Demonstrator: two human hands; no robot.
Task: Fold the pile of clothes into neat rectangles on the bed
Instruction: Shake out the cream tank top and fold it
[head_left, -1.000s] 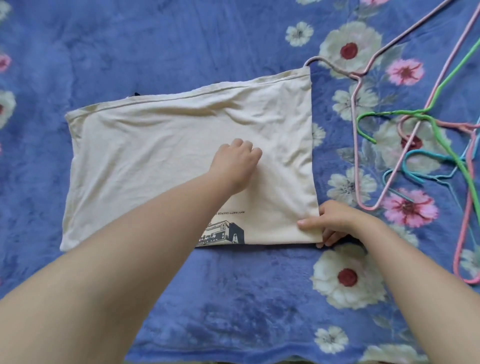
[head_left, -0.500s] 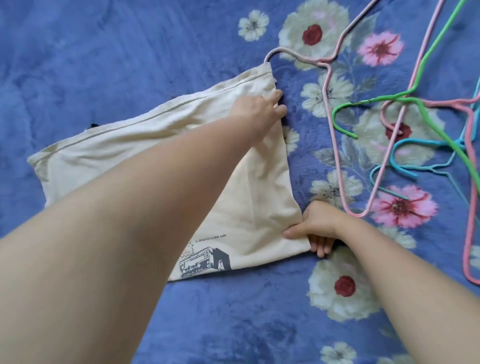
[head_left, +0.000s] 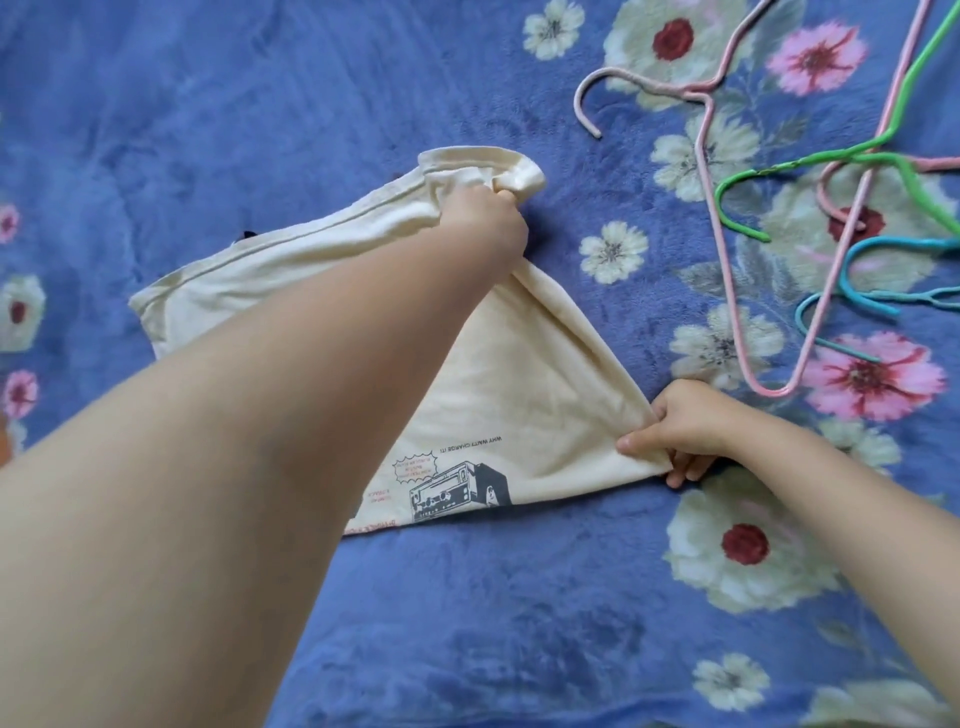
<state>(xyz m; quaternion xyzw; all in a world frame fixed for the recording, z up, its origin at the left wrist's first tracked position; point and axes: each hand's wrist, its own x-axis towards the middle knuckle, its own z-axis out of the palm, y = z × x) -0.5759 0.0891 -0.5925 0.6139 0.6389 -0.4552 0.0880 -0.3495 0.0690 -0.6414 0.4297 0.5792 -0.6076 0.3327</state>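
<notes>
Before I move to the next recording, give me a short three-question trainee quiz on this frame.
1. True or false: the left hand grips the far right corner of the cream shirt.
2. What does the right hand pinch? A) a hanger B) the shirt's near right corner C) the blanket
3. What colour is the hanger lying between the pink hangers and the blue ones?

Key: 1 true; 2 B; 3 green.

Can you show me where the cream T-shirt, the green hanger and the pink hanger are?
cream T-shirt (head_left: 524, 384): head view, flat middle of the cloth.
green hanger (head_left: 914, 171): head view, bend by its neck.
pink hanger (head_left: 722, 218): head view, long straight side.
</notes>
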